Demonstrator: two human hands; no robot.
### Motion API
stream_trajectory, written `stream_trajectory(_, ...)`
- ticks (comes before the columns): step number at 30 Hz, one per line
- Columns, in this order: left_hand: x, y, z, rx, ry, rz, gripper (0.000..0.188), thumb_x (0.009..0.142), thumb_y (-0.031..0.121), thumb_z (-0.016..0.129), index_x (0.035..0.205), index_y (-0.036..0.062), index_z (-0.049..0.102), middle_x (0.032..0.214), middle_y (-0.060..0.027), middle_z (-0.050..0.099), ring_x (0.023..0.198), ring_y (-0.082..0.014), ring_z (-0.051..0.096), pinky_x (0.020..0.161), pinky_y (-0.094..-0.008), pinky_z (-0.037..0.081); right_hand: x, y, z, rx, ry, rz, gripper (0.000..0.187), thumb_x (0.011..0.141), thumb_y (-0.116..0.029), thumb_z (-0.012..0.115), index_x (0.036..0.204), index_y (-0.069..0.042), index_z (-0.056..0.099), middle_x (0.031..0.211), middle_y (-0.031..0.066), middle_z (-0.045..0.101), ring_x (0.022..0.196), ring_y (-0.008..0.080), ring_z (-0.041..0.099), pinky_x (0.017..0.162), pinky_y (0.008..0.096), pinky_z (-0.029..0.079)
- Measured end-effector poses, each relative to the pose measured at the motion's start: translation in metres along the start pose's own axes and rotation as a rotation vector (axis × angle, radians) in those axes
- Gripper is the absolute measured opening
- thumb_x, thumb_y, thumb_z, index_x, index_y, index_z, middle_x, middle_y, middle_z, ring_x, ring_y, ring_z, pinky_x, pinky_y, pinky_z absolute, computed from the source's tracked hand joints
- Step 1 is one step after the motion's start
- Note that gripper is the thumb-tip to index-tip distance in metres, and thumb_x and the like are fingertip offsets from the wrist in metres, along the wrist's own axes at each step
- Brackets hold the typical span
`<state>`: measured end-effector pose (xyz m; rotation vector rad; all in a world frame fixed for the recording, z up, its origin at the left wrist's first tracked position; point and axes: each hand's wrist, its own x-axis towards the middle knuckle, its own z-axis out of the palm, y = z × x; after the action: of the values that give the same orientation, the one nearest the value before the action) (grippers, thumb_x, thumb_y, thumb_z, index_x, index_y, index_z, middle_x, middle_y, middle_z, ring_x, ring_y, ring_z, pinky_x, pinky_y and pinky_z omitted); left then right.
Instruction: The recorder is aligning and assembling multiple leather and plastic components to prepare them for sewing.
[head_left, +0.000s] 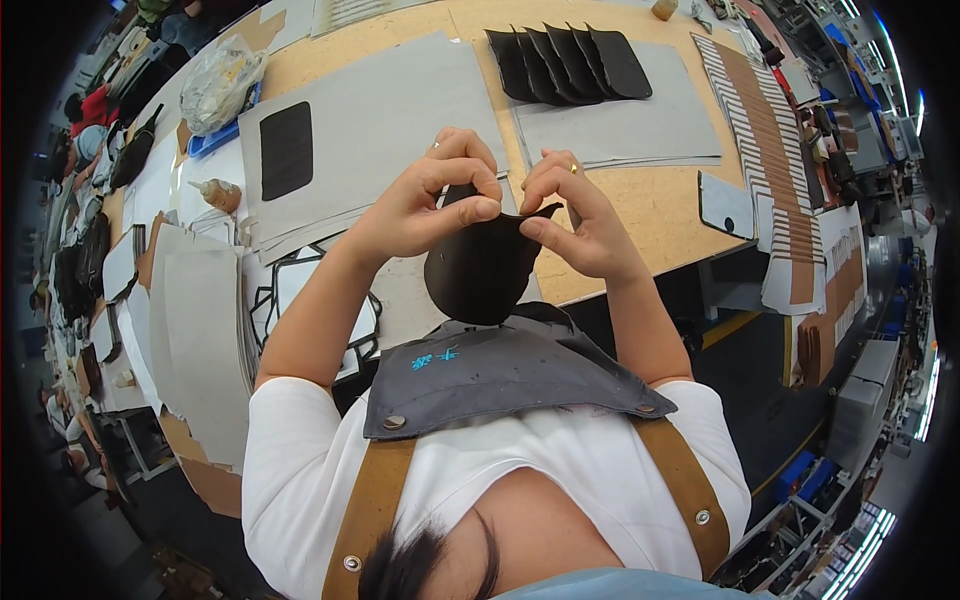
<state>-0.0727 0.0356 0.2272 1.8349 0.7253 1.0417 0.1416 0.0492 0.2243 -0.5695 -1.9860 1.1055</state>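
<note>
A black, leather-like panel (478, 268) hangs curved in front of my apron, held up by its far edge. My left hand (440, 195) pinches that edge between thumb and forefinger; a ring sits on one finger. Close beside it, my right hand (577, 215) grips the same edge, thumb below and fingers curled over, also with a ring. The edge bends up a little between the two hands. Beyond them, several similar black panels (570, 65) stand overlapped in a row on grey sheets. One flat black piece (287, 151) lies to the left.
Large grey sheets (400, 110) cover much of the wooden table (640, 215). At left are a glue bottle (217, 194), a plastic bag (222, 85) on a blue tray (210, 138), and black frame-like pieces (300, 290). Striped strips (790, 200) run along the right. Several people work at far left.
</note>
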Motion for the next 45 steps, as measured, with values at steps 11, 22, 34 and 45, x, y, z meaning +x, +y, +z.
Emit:
stream_trajectory(11, -0.003, -0.005, 0.003, 0.076, -0.02, 0.015, 0.019, 0.074, 0.026, 0.071, 0.073, 0.01, 0.062, 0.082, 0.0003, 0.051, 0.089, -0.0185, 0.041, 0.086, -0.0338, 0.028, 0.001, -0.005, 0.004, -0.211, -0.048, -0.076, 0.01, 0.076, -0.007, 0.065, 0.08, -0.009, 0.056, 0.078, 0.0004, 0.053, 0.085, 0.0179, 0.046, 0.097, 0.039, 0.028)
stream_trajectory(22, -0.009, -0.007, -0.011, 0.09, 0.015, -0.12, 0.014, 0.073, 0.016, 0.071, 0.077, 0.0076, 0.06, 0.076, 0.0002, 0.055, 0.081, -0.0159, 0.047, 0.079, -0.0289, 0.035, -0.01, 0.012, 0.004, 0.03, 0.022, 0.04, 0.008, 0.076, -0.007, 0.064, 0.079, -0.008, 0.057, 0.081, 0.0001, 0.054, 0.094, 0.0195, 0.051, 0.101, 0.042, 0.023)
stream_trajectory(34, -0.005, 0.001, -0.007, 0.236, 0.0, -0.081, 0.012, 0.073, 0.015, 0.07, 0.078, 0.0079, 0.062, 0.075, 0.0005, 0.057, 0.08, -0.0175, 0.049, 0.08, -0.0312, 0.034, -0.001, 0.012, 0.024, -0.206, 0.112, -0.053, 0.007, 0.077, -0.011, 0.065, 0.077, -0.01, 0.058, 0.08, -0.0021, 0.055, 0.086, 0.0137, 0.051, 0.103, 0.0415, 0.018)
stream_trajectory(45, -0.01, 0.001, -0.013, 0.077, 0.052, -0.116, 0.011, 0.072, 0.014, 0.071, 0.076, 0.0065, 0.064, 0.075, -0.0005, 0.058, 0.081, -0.0162, 0.048, 0.08, -0.0317, 0.036, -0.002, 0.017, 0.01, -0.155, 0.089, -0.046, 0.007, 0.076, -0.008, 0.063, 0.078, -0.011, 0.058, 0.08, -0.002, 0.055, 0.081, 0.0124, 0.052, 0.106, 0.0416, 0.018)
